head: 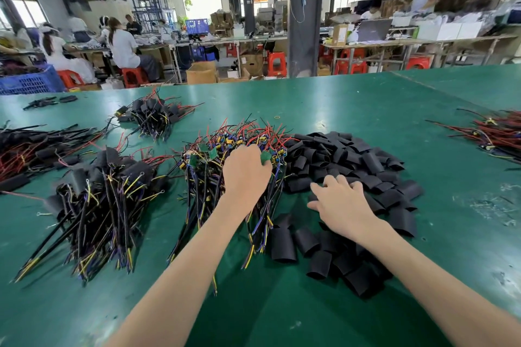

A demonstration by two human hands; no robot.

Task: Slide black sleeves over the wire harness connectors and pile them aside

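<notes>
Closest to the lens are the person's left forearm (183,270) and right forearm (423,270), both coming up from the bottom edge toward the middle of the frame.

The left hand (245,172) is dug into the heap of unsleeved wire harnesses (222,146). Its fingers are curled down, and it looks like they're pinching one harness by its little green board (265,157). The right hand (342,204) lies on the pile of black sleeves (346,155) with fingers spread and fairly straight. It's touching them, not really gripping one as far as can be seen.

So here's the bit that matters: the two piles butt right up against each other, harnesses frame-left, sleeves frame-right. Each hand is already on its own stuff. The harnesses run far-to-near, board ends up-frame and wire tails pointing at the camera, while the sleeves lie every which way. Pretty sure the next move needs a sleeve turned mouth-first toward that board.

The sleeved pile (104,191) sits lower left, just beside the left arm, with a smaller bunch (153,115) further up-frame.

Everything's on a shiny green table mat (352,104). Behind it is a workshop floor with a dark pillar (304,22), a blue crate (31,82), red stools (132,76) and people seated at benches.
</notes>
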